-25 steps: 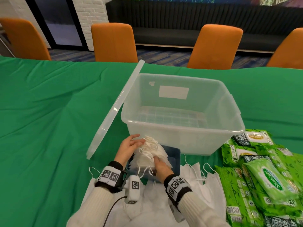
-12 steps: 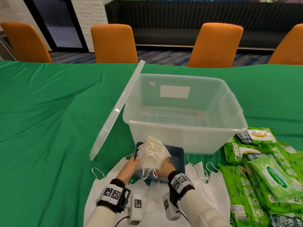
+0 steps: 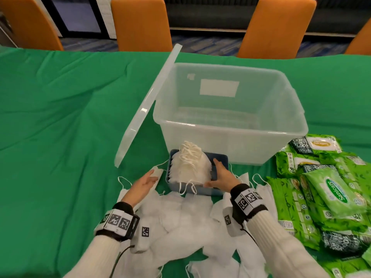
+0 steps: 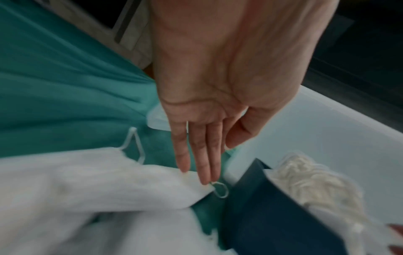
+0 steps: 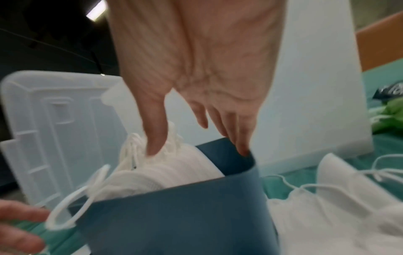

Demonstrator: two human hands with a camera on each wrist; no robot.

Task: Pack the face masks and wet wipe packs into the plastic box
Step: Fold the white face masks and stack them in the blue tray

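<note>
A stack of white face masks (image 3: 189,165) stands on edge in a small blue tray (image 3: 219,159) just in front of the clear plastic box (image 3: 228,125), whose inside holds nothing. My right hand (image 3: 218,175) lies against the stack's right side; its thumb touches the masks (image 5: 174,169) and its straight fingertips reach the tray's rim (image 5: 218,143). My left hand (image 3: 144,182) is open left of the tray, fingertips on a loose mask (image 4: 109,181). More loose masks (image 3: 180,223) lie in front. Green wet wipe packs (image 3: 331,187) are piled at the right.
The box's clear lid (image 3: 144,111) leans against its left wall. A green cloth (image 3: 70,117) covers the table. Orange chairs (image 3: 140,23) stand along the far edge.
The mask stack was held between both hands; now it sits in the blue tray. My left hand has let go and moved left onto the loose masks. My right hand stays by the stack.
</note>
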